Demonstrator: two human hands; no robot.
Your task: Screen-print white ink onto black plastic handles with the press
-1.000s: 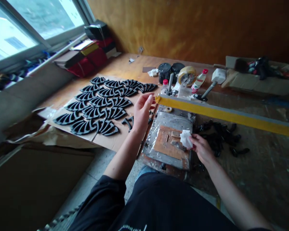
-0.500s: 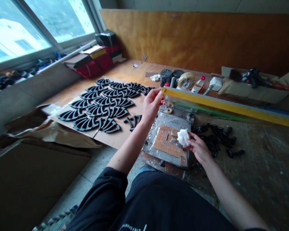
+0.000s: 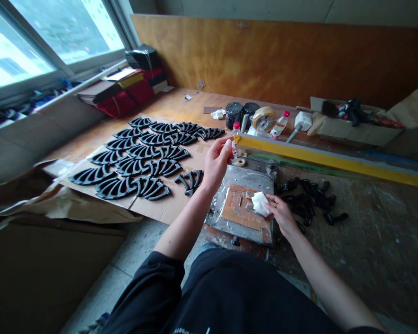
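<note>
While in right grip, white tissue near black pieces; left grip unclear, by crosswise yellow bar.

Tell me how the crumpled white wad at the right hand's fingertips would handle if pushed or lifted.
The white wad is probably soft and floppy, given its creased, uneven edges. It is likely light, since the right hand holds it by one side with the fingertips. Its irregular outline suggests it would crumple or slide rather than roll.
</note>
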